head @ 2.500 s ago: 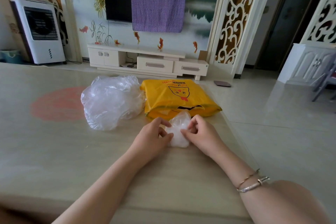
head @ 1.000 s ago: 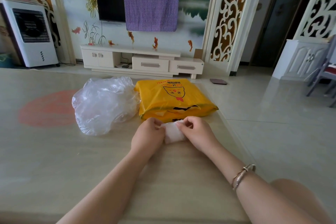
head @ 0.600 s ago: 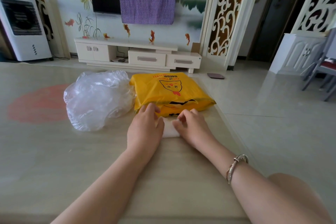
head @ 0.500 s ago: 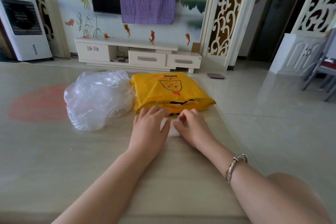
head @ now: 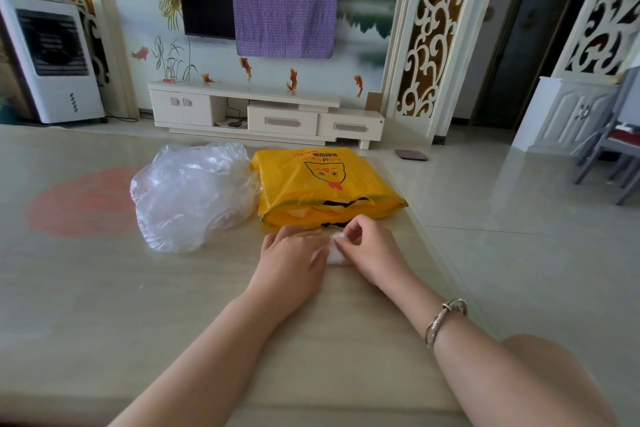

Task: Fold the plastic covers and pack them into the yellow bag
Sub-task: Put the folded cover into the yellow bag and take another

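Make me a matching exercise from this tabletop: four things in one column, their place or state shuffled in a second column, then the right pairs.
Things
1. yellow bag
2. heap of clear plastic covers
3. folded cover
4. bracelet

Places or states
A. on the right wrist
B. small white wad between the left hand and the right hand
C. loose and crumpled, left of the bag
D. lying flat beyond the hands, mouth toward them

Pairs: 1-D, 2-C, 3-B, 4-A

Beige table [head: 104, 305], yellow bag [head: 322, 191], clear plastic covers [head: 194, 194]
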